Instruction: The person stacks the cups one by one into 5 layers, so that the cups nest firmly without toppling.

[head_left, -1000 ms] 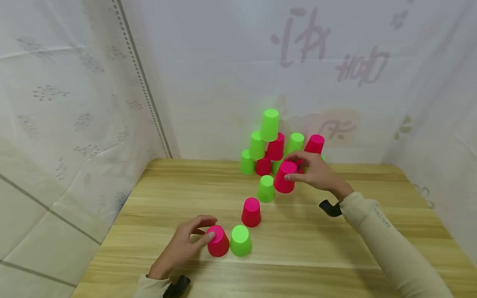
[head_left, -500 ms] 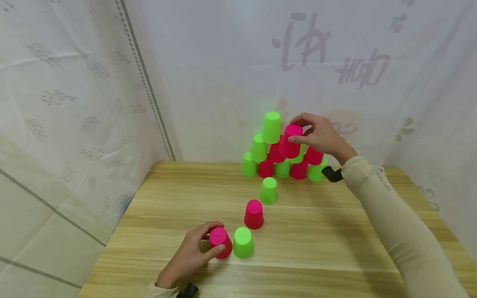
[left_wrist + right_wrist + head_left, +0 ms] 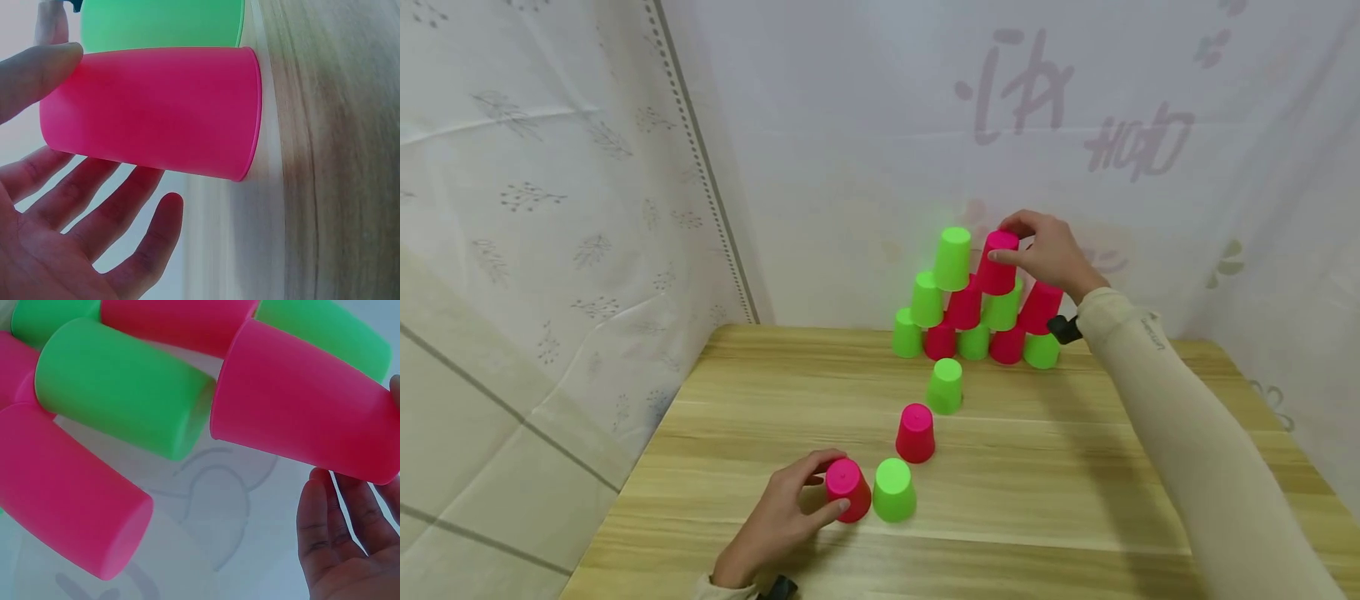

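Hands: right hand [image 3: 1051, 254] is up at the pyramid, thumb and fingertips curled round a pink cup [image 3: 998, 262]; left hand [image 3: 781, 518] is low and near, thumb and fingers closing round a second pink cup [image 3: 847, 489] that stands on the table [image 3: 1075, 483].
Table: pale wood, against a white curtain [image 3: 587, 167] that hangs on the left and behind.
Pyramid: green and pink cups [image 3: 973, 308], all upside down, stacked at the far edge of the table; a green top cup [image 3: 952, 258] sits on the left half of the third tier.
Held cup: upside down, level with that green top cup and just to its right, its rim over the pink and green cups below; from the right wrist view it looks barely clear of them, though contact cannot be told.
Doing it well: by the look of it, the rim should land bridging both cups beneath, evenly; lower it straight, keep it level, and let go by opening the fingers outward, not dragging sideways.
Risk: a nudge to the green neighbour or the pink cup [image 3: 1040, 307] under the wrist could bring down that side.
Loose cups: a green one [image 3: 892, 490] touching or just beside the left hand's cup, then a pink one [image 3: 915, 432] and a green one [image 3: 945, 386] trailing toward the pyramid.
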Motion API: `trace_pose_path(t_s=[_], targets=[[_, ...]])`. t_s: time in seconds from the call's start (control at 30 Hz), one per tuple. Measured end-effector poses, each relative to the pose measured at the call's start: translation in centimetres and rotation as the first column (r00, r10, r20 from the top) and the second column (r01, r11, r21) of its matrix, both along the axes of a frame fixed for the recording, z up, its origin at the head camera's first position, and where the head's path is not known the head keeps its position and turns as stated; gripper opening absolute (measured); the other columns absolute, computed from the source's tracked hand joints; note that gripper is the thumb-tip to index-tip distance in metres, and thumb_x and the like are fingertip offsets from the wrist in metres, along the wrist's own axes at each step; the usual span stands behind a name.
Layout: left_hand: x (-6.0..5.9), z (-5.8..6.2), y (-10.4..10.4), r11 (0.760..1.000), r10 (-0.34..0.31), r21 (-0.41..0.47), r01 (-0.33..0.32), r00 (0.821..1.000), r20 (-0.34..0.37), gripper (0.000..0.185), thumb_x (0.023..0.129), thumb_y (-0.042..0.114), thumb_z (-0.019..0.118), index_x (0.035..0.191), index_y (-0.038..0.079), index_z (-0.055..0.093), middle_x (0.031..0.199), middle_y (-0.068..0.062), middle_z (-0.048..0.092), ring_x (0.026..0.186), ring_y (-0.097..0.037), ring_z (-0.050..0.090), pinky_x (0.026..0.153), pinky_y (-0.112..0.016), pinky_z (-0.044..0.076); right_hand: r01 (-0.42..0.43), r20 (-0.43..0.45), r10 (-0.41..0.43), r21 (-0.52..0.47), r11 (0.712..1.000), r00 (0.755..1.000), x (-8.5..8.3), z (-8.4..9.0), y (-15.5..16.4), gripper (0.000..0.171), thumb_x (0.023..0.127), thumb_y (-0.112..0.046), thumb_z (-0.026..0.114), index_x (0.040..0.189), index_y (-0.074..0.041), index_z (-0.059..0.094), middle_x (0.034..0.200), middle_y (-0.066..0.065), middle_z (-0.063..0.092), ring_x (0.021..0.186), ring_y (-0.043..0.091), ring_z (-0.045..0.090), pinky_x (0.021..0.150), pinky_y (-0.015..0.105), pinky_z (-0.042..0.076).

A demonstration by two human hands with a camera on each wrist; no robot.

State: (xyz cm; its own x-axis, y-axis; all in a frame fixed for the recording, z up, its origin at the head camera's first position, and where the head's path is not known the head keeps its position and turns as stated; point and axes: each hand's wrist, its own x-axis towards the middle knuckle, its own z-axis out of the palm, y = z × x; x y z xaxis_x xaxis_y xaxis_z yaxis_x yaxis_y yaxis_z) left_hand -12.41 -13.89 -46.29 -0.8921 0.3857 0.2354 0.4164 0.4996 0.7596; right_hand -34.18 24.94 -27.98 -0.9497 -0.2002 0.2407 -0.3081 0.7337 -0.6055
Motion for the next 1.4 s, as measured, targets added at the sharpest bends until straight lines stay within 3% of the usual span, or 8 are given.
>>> trace_pose_path(t_s=[0.3,0.53,0.83,1.1,1.23,1.4], targets=[[0.3,0.3,0.3,1.0,-0.007,0.026,0.006,1.0,0.018,0.045,0.081,0.032,0.07,0.121,0.02,0.054,0.111,0.012,0.063,0.097,-0.007,0.062,0.082,-0.032,0.055,0.055,0.058,-0.051,-0.076,0.996,0.997,-0.9,-0.7,0.6,0.051,0.081,-0.043,0.067,0.12,-0.013,0.054,0.111,0.008,0.057,0.102,0.024,0.051,0.082,0.037,0.045],[0.4,0.4,0.3,0.999,0.003,0.036,-0.003,1.0,-0.002,0.044,0.08,0.03,0.072,0.119,0.024,0.054,0.111,0.012,0.063,0.096,-0.008,0.063,0.081,-0.032,0.055,0.046,0.06,-0.042,-0.068,0.997,0.997,-1.6,-0.9,0.6,0.052,0.081,-0.044,0.066,0.122,-0.014,0.054,0.111,0.007,0.058,0.102,0.024,0.051,0.082,0.037,0.045],[0.6,1.1,0.2,1.0,0.025,0.004,-0.024,0.999,-0.024,0.046,0.078,0.033,0.072,0.12,0.023,0.055,0.112,0.013,0.063,0.098,-0.007,0.063,0.084,-0.032,0.054,0.045,0.097,-0.038,-0.073,0.996,0.995,-1.5,-1.2,0.8,0.069,0.079,-0.048,0.067,0.136,-0.02,0.042,0.126,0.01,0.053,0.115,0.028,0.048,0.093,0.048,0.046],[0.7,2.7,0.0,0.999,0.031,-0.015,-0.031,1.0,-0.004,0.044,0.078,0.04,0.071,0.118,0.03,0.054,0.108,0.016,0.064,0.095,-0.003,0.062,0.084,-0.034,0.054,0.033,0.068,-0.025,-0.115,0.993,0.997,-0.5,-1.8,1.4,0.069,0.079,-0.046,0.067,0.137,-0.02,0.041,0.133,0.011,0.05,0.12,0.03,0.046,0.096,0.053,0.043],[0.5,3.7,-0.1,1.0,0.007,-0.013,-0.008,0.998,-0.055,0.044,0.079,0.039,0.071,0.119,0.03,0.054,0.108,0.017,0.063,0.095,-0.001,0.062,0.082,-0.028,0.054,0.05,0.038,-0.045,-0.138,0.989,0.998,0.0,-2.3,2.1,0.066,0.08,-0.046,0.066,0.135,-0.018,0.042,0.134,0.009,0.05,0.121,0.029,0.046,0.096,0.053,0.042],[-0.1,5.5,0.1,0.999,-0.045,-0.009,0.044,0.992,-0.118,0.045,0.08,0.037,0.071,0.12,0.024,0.055,0.107,0.014,0.064,0.096,-0.003,0.062,0.082,-0.028,0.053,0.079,-0.003,-0.08,-0.162,0.984,0.997,1.0,-3.5,3.3,0.059,0.082,-0.043,0.065,0.131,-0.016,0.047,0.129,0.008,0.055,0.116,0.025,0.05,0.09,0.042,0.044]])
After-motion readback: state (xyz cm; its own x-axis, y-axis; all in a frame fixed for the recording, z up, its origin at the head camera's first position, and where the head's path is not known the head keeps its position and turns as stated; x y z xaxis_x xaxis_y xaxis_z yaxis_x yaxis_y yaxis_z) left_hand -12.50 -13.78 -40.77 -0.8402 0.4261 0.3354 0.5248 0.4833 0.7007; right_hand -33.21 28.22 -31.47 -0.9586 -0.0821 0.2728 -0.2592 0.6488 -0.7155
